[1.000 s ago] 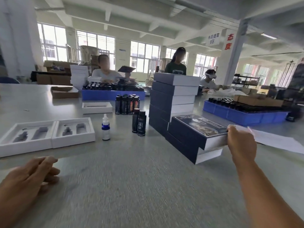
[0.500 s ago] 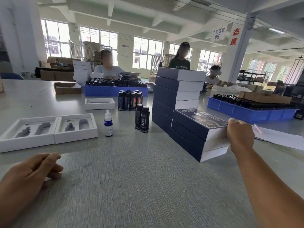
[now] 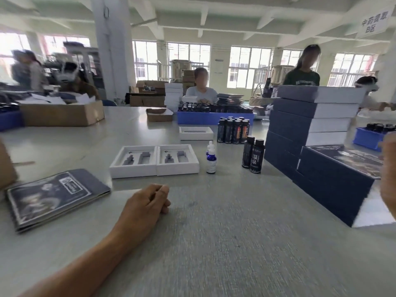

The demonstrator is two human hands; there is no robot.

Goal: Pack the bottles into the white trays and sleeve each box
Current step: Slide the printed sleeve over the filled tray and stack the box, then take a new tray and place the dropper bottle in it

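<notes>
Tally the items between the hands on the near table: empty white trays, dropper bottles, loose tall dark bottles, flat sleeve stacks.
Empty white trays: 3
Blue dropper bottles: 1
Loose tall dark bottles: 2
Flat sleeve stacks: 1
Total: 7

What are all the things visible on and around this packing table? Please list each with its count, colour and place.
white trays: two, white, empty, side by side, table centre
third tray: one, white, farther back
dropper bottle: one, blue with white cap, right of the trays
dark bottles: two, black, right of the dropper bottle
bottle cluster: several, black, behind them
sleeved boxes: stacked, navy and white, right
flat sleeves: small pile, navy, left
blue bins: blue, holding bottles, far side
cardboard box: brown, left
left hand: resting on the table, fingers loosely curled
right hand: at right edge, blurred
</notes>
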